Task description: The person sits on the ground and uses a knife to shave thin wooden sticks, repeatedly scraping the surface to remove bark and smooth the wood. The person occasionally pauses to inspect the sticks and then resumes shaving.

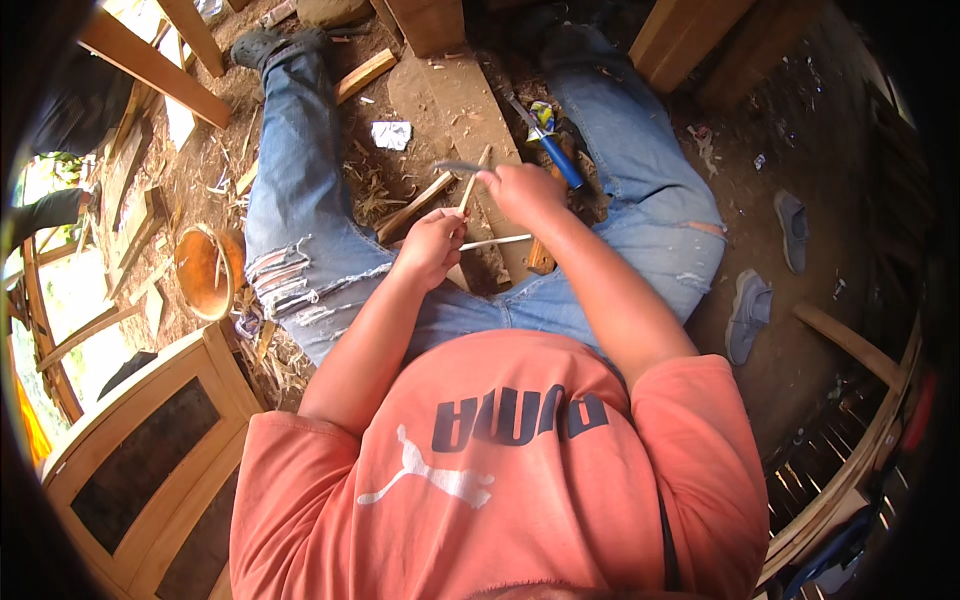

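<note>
My left hand [432, 248] is closed around a thin, pale wooden stick [469, 192] that slants up and away between my legs. My right hand [525, 192] is closed on a knife with a dark, curved blade [456, 166], its handle hidden in the fist. The blade crosses the stick near its far end. Beside my left hand lies a whitish rod [497, 242]; whether that hand also touches it I cannot tell. Under both hands runs a wide wooden board [450, 95]. Just beyond my right hand is a blue-handled tool with a narrow metal blade [560, 160].
An orange-brown bucket [207, 270] stands left of my left knee, near a wooden panelled frame [150, 445]. Wood shavings and offcuts litter the ground. Two grey shoes [747, 315] lie to the right. Wooden legs [690, 45] rise ahead. At far left, part of another person [50, 215] shows.
</note>
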{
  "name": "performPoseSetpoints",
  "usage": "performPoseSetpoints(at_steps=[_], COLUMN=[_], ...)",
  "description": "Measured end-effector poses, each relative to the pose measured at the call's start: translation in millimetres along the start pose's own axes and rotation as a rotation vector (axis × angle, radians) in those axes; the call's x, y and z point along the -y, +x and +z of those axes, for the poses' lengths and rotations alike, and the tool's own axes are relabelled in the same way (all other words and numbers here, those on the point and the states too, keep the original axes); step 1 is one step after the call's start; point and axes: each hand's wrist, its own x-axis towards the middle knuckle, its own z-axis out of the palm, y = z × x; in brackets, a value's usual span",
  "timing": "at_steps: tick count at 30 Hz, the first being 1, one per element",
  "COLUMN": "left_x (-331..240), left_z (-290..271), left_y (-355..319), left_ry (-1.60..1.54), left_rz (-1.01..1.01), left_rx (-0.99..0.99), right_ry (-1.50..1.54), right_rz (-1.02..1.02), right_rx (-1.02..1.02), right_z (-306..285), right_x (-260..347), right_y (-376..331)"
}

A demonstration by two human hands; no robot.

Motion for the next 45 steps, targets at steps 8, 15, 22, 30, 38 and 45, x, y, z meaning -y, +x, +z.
performPoseSetpoints(at_steps=[8,15,22,30,38,45], left_x=[-0.5,-1.0,-1.0,0.3,1.4,2.6], left_z=[0.2,2.8,0.4,-10.0,-0.9,1.6], left_y=[4.3,0.8,5.6,13.0,8.6,3.2], left_ry=[0.001,0.009,0.042,0.039,0.048,0.046], left_rz=[0.034,0.010,0.041,0.045,0.032,0.011], left_rx=[0.029,-0.008,-0.015,0.054,-0.031,-0.033], right_ry=[0.033,-0.031,-0.001,0.014,0.000,0.010], right_rz=[0.096,0.012,-0.030,-0.059,-0.071,0.103], right_rx=[0.028,-0.036,0.008,0.051,0.044,0.015], right_z=[-10.4,5.6,1.0,3.8,1.1,-10.6], right_x=[7.3,-11.0,12.1,16.5,13.4,-5.7], right_y=[-0.9,5.1,-8.3,-13.4,-18.2,0.4])
